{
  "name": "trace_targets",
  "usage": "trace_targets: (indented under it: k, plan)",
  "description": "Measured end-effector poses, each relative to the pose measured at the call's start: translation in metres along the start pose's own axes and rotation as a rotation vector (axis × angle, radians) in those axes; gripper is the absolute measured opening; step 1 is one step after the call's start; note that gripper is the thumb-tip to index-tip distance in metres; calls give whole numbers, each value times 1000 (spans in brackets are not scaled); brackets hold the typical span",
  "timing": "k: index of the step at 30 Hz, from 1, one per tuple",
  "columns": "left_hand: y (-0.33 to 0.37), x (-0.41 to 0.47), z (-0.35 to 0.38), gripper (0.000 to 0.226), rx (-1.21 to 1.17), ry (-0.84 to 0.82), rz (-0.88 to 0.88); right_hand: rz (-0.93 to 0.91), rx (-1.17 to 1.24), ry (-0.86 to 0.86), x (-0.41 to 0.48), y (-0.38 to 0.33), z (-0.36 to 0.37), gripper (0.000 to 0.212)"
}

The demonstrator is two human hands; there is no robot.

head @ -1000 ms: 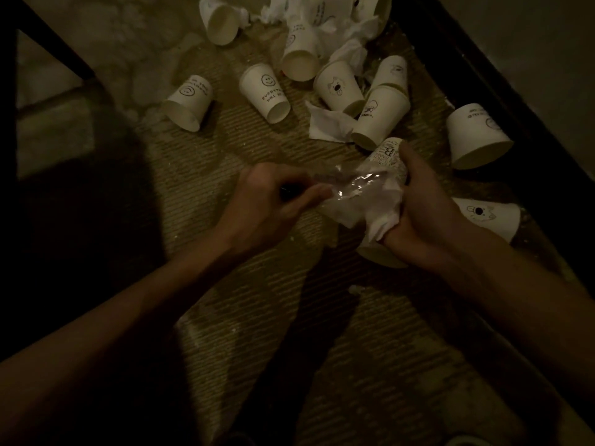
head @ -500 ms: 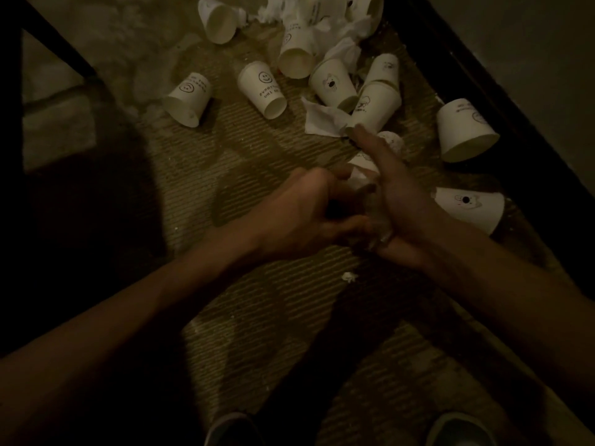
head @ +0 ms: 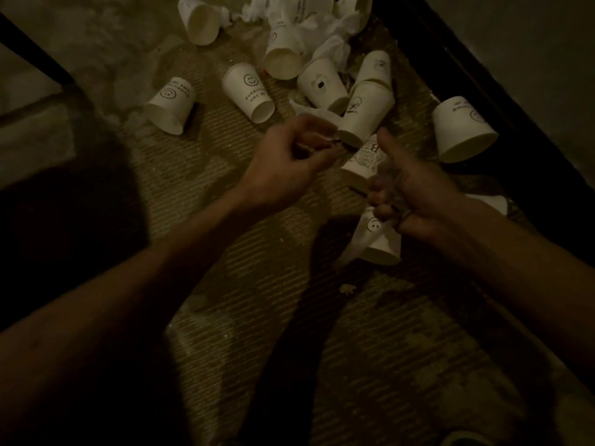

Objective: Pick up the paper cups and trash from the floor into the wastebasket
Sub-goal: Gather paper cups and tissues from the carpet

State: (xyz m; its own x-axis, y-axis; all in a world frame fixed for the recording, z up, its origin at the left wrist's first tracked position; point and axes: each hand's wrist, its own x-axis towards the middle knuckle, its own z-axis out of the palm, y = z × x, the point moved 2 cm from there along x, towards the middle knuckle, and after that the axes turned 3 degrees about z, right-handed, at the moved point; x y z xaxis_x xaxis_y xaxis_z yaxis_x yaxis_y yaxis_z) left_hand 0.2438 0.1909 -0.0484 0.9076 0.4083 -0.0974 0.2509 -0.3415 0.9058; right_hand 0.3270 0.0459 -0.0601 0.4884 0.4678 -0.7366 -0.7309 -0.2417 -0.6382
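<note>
Several white paper cups lie on the carpet, among them a smiley cup (head: 248,93), another on its side (head: 169,106) and one at the right (head: 462,132). Crumpled tissues (head: 333,48) are heaped at the top. My left hand (head: 289,162) hovers mid-frame with curled fingers, pinching a small thin dark piece of trash (head: 335,141). My right hand (head: 415,191), thumb up, grips a bundle of cups: a printed cup (head: 363,159) sticks out above its fingers and a smiley cup (head: 378,239) below. No wastebasket is in view.
A dark baseboard (head: 502,101) and wall run along the right. A dark furniture leg (head: 35,53) crosses the top left, with deep shadow under it. A small scrap (head: 347,288) lies on the carpet below my hands. A shoe tip (head: 467,439) shows at the bottom edge.
My hands, pressed together half a second ago, have separated: the left has moved up and away. The clear plastic wrap seen a second ago is hardly visible in the right hand's bundle.
</note>
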Motion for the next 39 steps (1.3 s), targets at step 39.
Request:
trace_targets:
  k: [39]
  plan:
    - [18,-58,26,23,-372,-224,67,14,148,-143,-10,11,11,65]
